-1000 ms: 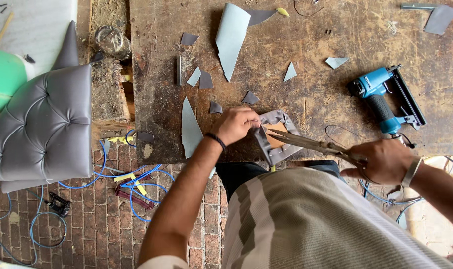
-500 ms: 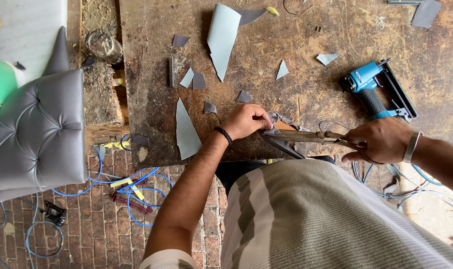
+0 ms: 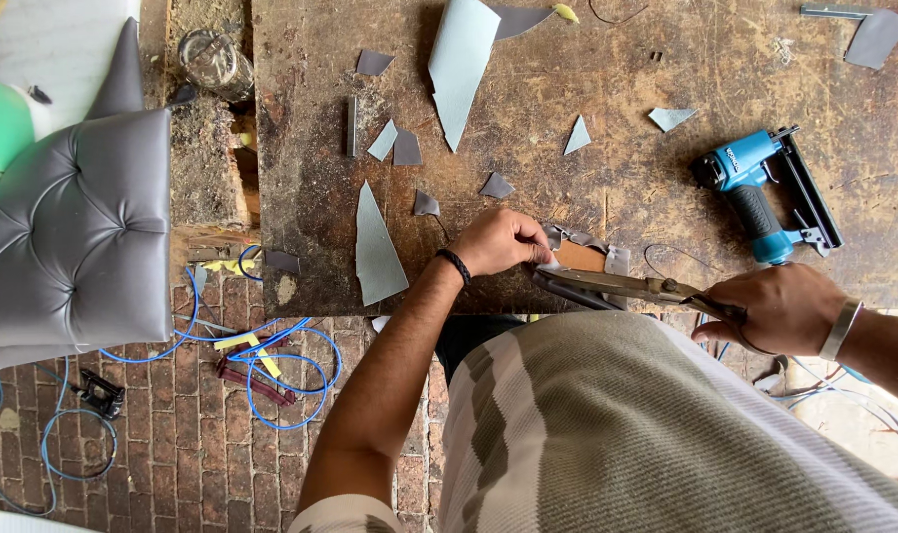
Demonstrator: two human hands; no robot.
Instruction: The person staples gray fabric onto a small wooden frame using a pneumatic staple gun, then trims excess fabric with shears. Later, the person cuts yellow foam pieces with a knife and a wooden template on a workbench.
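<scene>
My left hand (image 3: 499,243) pinches a small brown board piece wrapped in grey leatherette (image 3: 582,255) at the front edge of the worn wooden workbench (image 3: 607,168). My right hand (image 3: 780,308) grips the handles of large metal scissors (image 3: 622,287), whose blades point left and meet the grey covering just under the piece. A black band sits on my left wrist, a metal bracelet on my right.
A blue pneumatic staple gun (image 3: 760,192) lies on the bench to the right. Several grey leatherette offcuts (image 3: 459,59) are scattered on the top. A grey tufted cushion (image 3: 74,227) stands at left, with blue hose (image 3: 271,370) on the brick floor.
The scissors have swung lower toward the bench's front edge, with my right hand moving back toward me. My left hand stays clamped on the wrapped piece.
</scene>
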